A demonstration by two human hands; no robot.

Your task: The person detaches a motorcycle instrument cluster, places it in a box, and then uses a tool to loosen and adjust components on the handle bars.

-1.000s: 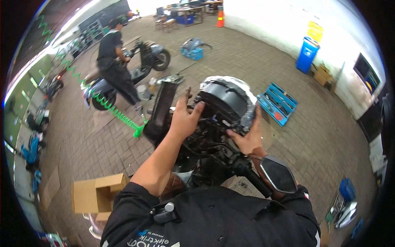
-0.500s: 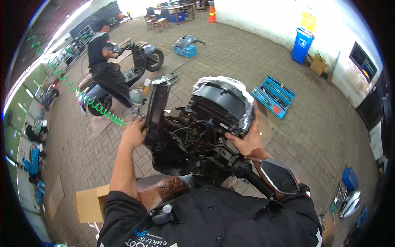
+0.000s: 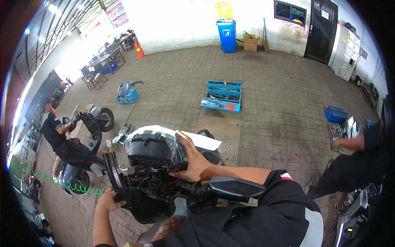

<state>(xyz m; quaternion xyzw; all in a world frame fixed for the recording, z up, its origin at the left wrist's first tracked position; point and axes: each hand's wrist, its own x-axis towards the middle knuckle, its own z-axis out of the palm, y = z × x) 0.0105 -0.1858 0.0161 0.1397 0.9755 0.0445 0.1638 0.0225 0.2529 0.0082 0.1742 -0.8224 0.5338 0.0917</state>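
Near the mirror (image 3: 236, 187), black curved housing (image 3: 149, 149), apparently film-edged.

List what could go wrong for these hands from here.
The right hand is against the plastic wrap on the black unit; the film might let it slip.

Exposed wires beside the unit could snag or get pinched if it shifts.

The green hose reaches close to the left hand and may catch on it.

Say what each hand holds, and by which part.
The right hand holds the round housing by its right side. The left hand is at the lower end of the black panel; grip unclear.
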